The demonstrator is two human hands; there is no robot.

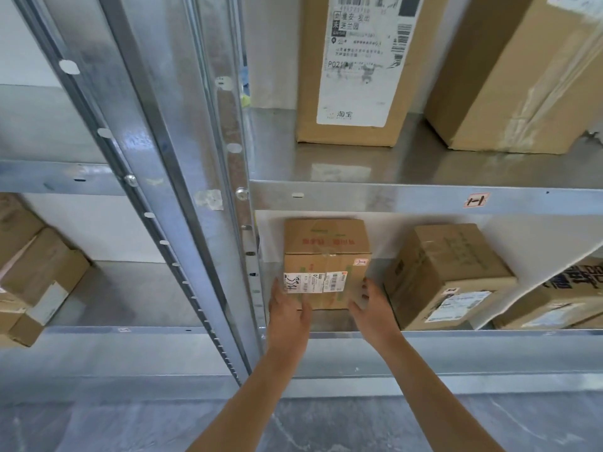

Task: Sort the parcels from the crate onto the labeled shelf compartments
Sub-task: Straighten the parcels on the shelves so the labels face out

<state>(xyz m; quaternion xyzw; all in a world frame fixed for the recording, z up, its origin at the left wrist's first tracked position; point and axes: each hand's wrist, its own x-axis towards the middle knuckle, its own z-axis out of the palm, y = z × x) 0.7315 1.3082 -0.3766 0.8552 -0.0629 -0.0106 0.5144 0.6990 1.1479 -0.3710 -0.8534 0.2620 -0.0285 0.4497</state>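
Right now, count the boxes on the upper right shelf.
2: a labelled box at the left, a taped box to its right. Others may sit out of frame.

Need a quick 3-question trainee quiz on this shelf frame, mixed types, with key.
1. True or false: the handwritten-label box between the left hand and right hand sits above the tagged beam.
2. Boxes in view on the upper shelf: A one, B two, C four?
3. Fill in: the tilted box lies to the handwritten-label box's ___.
Key: 1 false; 2 B; 3 right.
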